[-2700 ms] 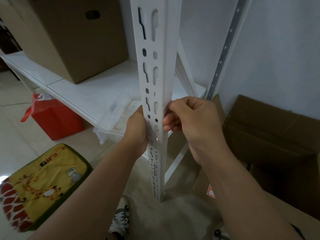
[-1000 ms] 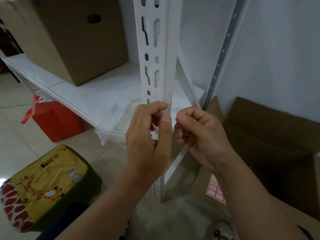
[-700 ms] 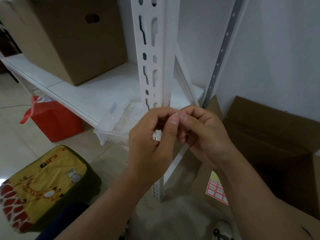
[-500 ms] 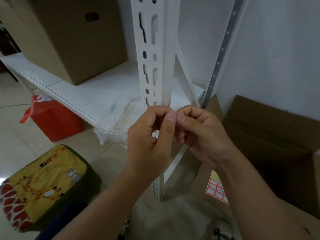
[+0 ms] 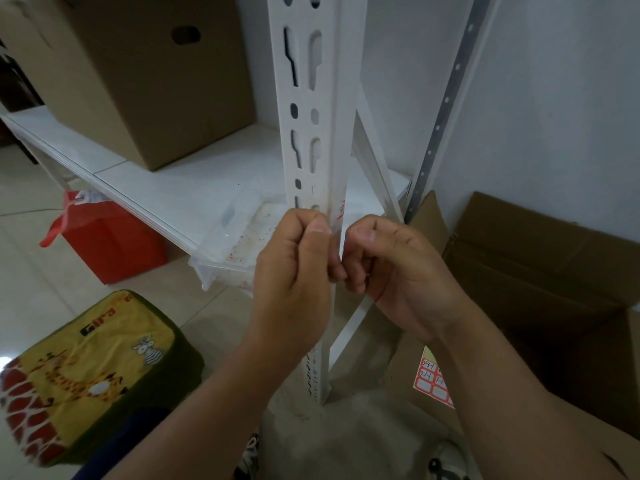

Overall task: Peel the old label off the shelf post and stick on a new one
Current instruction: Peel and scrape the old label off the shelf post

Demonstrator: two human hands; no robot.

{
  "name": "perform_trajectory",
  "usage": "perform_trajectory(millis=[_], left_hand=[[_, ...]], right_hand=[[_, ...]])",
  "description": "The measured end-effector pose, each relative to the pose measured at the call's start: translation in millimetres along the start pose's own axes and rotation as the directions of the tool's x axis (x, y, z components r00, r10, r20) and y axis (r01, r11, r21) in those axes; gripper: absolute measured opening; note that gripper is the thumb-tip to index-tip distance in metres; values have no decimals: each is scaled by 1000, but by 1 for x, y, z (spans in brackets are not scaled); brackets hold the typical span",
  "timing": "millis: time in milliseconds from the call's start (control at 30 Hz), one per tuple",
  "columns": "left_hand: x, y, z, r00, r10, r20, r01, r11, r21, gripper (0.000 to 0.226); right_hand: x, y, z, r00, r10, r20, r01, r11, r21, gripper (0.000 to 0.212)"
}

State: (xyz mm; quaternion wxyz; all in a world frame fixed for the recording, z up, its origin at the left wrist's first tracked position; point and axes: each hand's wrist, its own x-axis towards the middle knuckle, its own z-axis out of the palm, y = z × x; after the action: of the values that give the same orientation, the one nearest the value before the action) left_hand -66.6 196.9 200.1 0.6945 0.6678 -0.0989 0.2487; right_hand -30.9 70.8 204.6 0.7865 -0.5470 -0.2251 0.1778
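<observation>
A white slotted shelf post (image 5: pixel 313 133) is running down the centre of the frame to a dusty concrete patch of floor (image 5: pixel 332 441). The left hand (image 5: pixel 294 278) and right hand (image 5: pixel 391 268) are meeting in front of it at mid-frame, fingers curled, both seeming to be pinching a thin clear strip along the post's edge; a label remnant (image 5: pixel 341 211) with red print is showing on the post just above the thumbs. A white shelf (image 5: pixel 180 188) is stretching toward the upper left, carrying a large cardboard box (image 5: pixel 138 71) and a clear plastic tray (image 5: pixel 239 244) overhanging its front edge. Pale floor tiles are lying at the left, with a red bag (image 5: pixel 107 240) under the shelf and a yellow giraffe-print cushion (image 5: pixel 86 368) at lower left. An open cardboard box (image 5: pixel 540 271) is sitting at the right against the white wall, and a sheet of red-bordered labels (image 5: pixel 433 382) is lying at lower right
</observation>
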Motion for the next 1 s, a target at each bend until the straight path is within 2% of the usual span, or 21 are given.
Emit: perform_trajectory(millis=[167,267,400,500,600,667,867,933,1000], left_hand=[[9,-2,-11,988,16,-152,6,990,139,45],[18,-4,-23,975,28,-221,22,974,224,47],[39,-22,-39,951,-95,-295,186,937,297,35],[50,-40,-48,919,-271,-288,352,892,283,17],[55,-51,-52,896,-340,-286,426,841,335,10],[59,-55,-53,899,-338,-278,428,811,398,12],[62,-68,-53,898,-391,-202,430,687,586,39],[64,-73,-55,886,-434,-163,422,608,672,36],[66,-82,-58,881,-454,-135,393,542,743,20]], right_hand=[[4,2,5,986,-23,-167,12,998,-67,24],[7,3,10,962,-50,-269,9,988,-153,31],[13,4,14,937,-64,-343,8,987,-162,33],[16,6,15,930,-92,-355,33,985,-169,31],[19,6,17,918,-127,-375,64,982,-177,31],[21,7,18,909,-145,-390,75,979,-189,30],[20,10,18,910,-195,-365,132,973,-190,31],[20,10,17,911,-206,-356,141,969,-201,31],[20,10,16,911,-214,-352,141,965,-223,30]])
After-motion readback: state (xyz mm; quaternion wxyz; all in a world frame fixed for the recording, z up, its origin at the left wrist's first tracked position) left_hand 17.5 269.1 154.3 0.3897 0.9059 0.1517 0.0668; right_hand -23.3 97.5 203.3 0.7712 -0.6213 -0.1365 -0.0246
